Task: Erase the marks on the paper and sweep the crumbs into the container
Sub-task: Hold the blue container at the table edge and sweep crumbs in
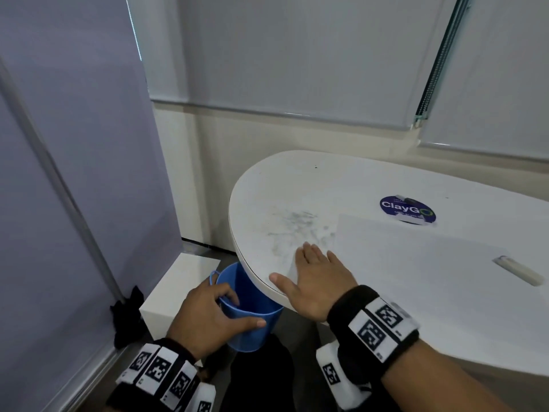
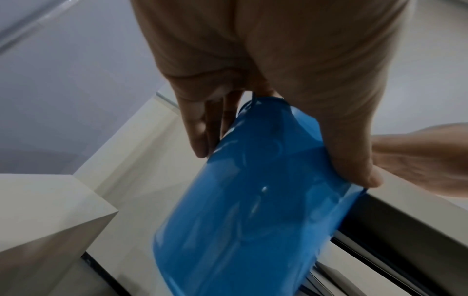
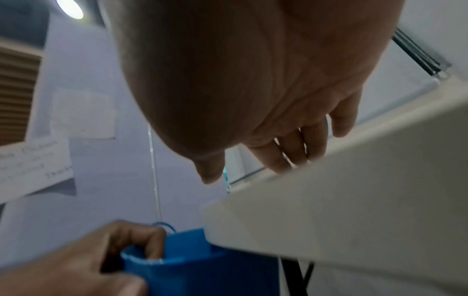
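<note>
My left hand [image 1: 214, 313] grips the rim of a small blue bucket [image 1: 252, 307], fingers inside and thumb on the outer wall, holding it just under the rounded edge of the white table [image 1: 267, 185]. In the left wrist view the blue bucket [image 2: 253, 200] hangs tilted from that hand [image 2: 253, 80]. My right hand [image 1: 312, 278] lies flat, fingers straight, on the table edge above the bucket. Grey smudges and crumbs [image 1: 297, 224] spread just beyond its fingertips. A white paper [image 1: 416, 263] lies to the right, with a white eraser [image 1: 518, 270] on it.
A round blue sticker [image 1: 407, 208] sits on the table past the paper. A white box [image 1: 175, 289] stands on the floor left of the bucket, with a black cloth [image 1: 127, 313] beside it against the grey partition. The wall runs behind the table.
</note>
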